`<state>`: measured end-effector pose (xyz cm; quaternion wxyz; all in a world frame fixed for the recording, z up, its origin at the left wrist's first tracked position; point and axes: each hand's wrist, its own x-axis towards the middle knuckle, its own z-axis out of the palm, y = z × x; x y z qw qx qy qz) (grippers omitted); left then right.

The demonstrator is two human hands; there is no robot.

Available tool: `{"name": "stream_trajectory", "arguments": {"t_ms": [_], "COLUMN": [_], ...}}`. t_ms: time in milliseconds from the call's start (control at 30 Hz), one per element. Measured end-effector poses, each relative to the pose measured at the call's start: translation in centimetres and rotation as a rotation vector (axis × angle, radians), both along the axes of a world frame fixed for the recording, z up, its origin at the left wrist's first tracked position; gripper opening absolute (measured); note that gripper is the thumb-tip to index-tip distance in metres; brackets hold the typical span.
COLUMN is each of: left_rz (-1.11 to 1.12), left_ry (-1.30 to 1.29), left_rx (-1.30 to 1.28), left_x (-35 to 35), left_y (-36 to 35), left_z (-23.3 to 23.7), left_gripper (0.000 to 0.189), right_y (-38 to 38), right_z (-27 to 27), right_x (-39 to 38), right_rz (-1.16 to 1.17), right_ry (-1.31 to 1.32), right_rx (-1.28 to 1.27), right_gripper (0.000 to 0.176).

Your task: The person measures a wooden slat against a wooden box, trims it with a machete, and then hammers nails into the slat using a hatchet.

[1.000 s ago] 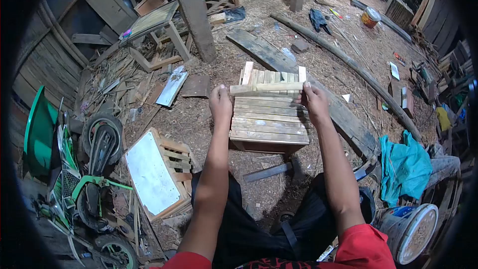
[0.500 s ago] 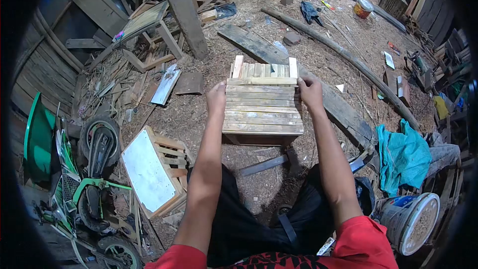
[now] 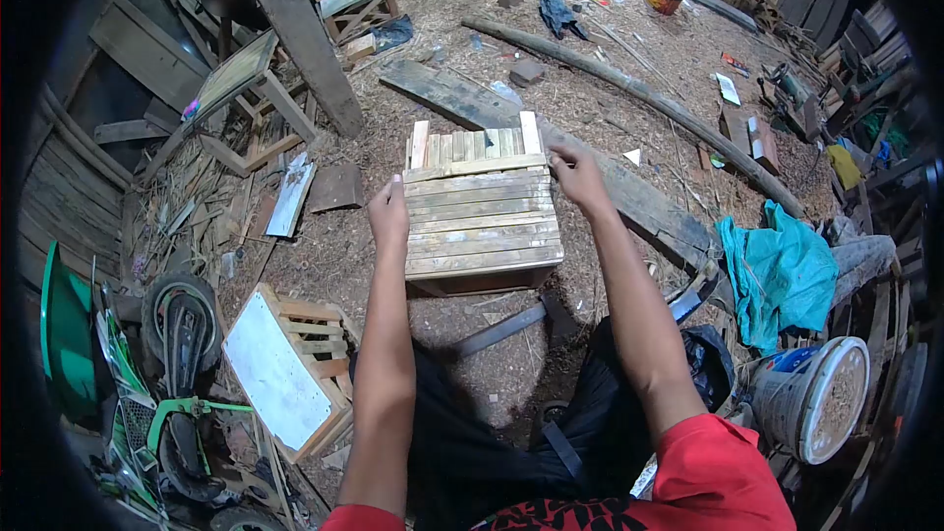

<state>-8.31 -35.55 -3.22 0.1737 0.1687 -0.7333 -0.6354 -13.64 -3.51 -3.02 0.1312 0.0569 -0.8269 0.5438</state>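
A small slatted wooden seat (image 3: 482, 226) with two short upright posts at its far end stands on the ground before me. A loose-looking wooden strip (image 3: 474, 168) lies across the slats, close to the posts. My left hand (image 3: 389, 214) is closed at the strip's left end, thumb up; its other fingers are mostly hidden. Just off the right end is my right hand (image 3: 580, 177), its thumb and forefinger slightly apart. Between my feet and the seat lies a hammer (image 3: 501, 331).
A white-topped wooden piece (image 3: 280, 374) lies left of me, near a green toy motorbike (image 3: 162, 423). On the right are a teal sack (image 3: 782, 275) and a bucket (image 3: 821, 398). Beyond the seat lie a plank (image 3: 629, 197) and a long pole (image 3: 639, 88). A person (image 3: 236, 0) bends at the back left.
My right hand has drawn slightly away from the strip's end. My left hand sits a little lower along the seat's side. The whole view has shifted and turned slightly.
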Motion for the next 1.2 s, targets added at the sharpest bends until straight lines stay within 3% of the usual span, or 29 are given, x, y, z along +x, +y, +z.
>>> {"name": "stream_trajectory", "arguments": {"t_ms": [100, 167, 267, 400, 533, 1033, 1200], "left_rz": [0.014, 0.021, 0.029, -0.044, 0.055, 0.051, 0.068], "left_ry": [-0.111, -0.07, -0.055, -0.044, -0.057, -0.054, -0.06], "left_rx": [0.093, 0.093, 0.205, 0.292, 0.382, 0.266, 0.17], "left_x": [0.9, -0.4, -0.8, -0.3, 0.1, 0.0, 0.1], "left_y": [0.5, -0.9, -1.0, -1.0, -0.2, 0.1, -0.1], "left_z": [2.2, -0.9, -1.5, -0.8, 0.4, 0.7, 0.4], "left_gripper": [0.049, 0.055, 0.063, 0.068, 0.068, 0.063, 0.062], "right_y": [-0.3, -0.4, 0.2, 0.7, 0.5, 0.0, -0.2], "right_z": [1.2, 0.7, -0.2, -1.1, -2.1, -0.7, -1.9], "right_x": [0.6, 0.5, -0.2, -0.5, -1.1, -0.1, -1.2], "right_rz": [-0.012, -0.019, -0.017, 0.004, 0.0, -0.085, -0.044], "right_ry": [-0.05, -0.067, -0.127, -0.16, -0.104, -0.103, -0.166], "right_rx": [0.201, 0.166, 0.17, 0.129, 0.083, 0.2, -0.102], "right_gripper": [0.026, 0.025, 0.024, 0.023, 0.027, 0.027, 0.026]}}
